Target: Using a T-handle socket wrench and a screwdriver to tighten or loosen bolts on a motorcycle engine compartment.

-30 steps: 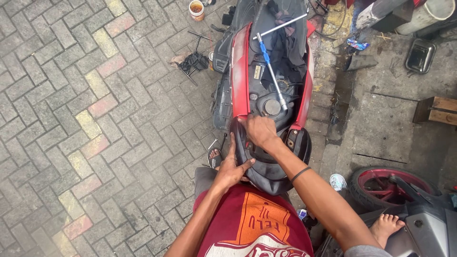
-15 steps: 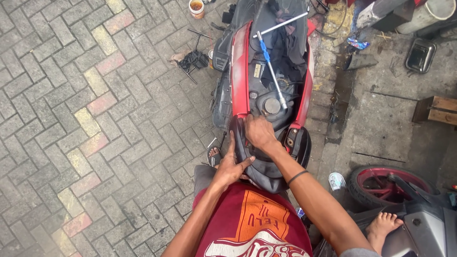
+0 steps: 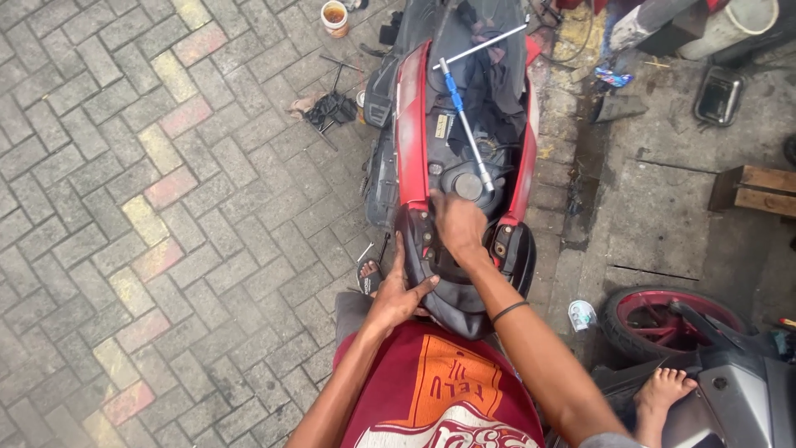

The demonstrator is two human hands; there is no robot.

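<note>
A red and black scooter (image 3: 412, 137) stands in front of me with its seat off and its body open. My left hand (image 3: 396, 292) grips the left edge of the black rear panel (image 3: 456, 303) at the tail. My right hand (image 3: 458, 226) presses flat on top of the same panel, just behind the round fuel cap (image 3: 468, 186). A long T-handle wrench with a blue shaft (image 3: 466, 124) stands in the open body. I wear a maroon shirt, and a black band circles my right wrist.
A small cup (image 3: 335, 17) and black loose parts (image 3: 332, 109) lie on the paving bricks at the left. A wheel with a red rim (image 3: 672, 319), another person's bare foot (image 3: 662, 390) and a wooden block (image 3: 759, 189) are on the concrete at the right.
My right hand has shifted slightly on the rear panel and my left hand has closed tighter on its edge. The view has barely moved.
</note>
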